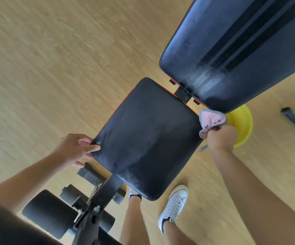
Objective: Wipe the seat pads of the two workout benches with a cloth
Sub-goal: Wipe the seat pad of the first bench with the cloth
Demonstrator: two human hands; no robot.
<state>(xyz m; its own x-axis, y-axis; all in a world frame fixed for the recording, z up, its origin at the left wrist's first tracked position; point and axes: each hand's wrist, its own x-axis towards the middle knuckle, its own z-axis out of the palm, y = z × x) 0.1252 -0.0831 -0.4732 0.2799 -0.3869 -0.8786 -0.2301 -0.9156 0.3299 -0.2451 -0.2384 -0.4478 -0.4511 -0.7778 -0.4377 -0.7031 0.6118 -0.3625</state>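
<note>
Closest in, both bare arms reach forward. The left hand [76,149] grips the near-left corner of the black seat pad [146,138], thumb on top, fingers curled under the edge. The right hand [220,137] is fisted around a pink cloth [211,119] just off the pad's right edge. The pad looks streaky, centered ahead, the back pad [235,50] beyond it.
</note>
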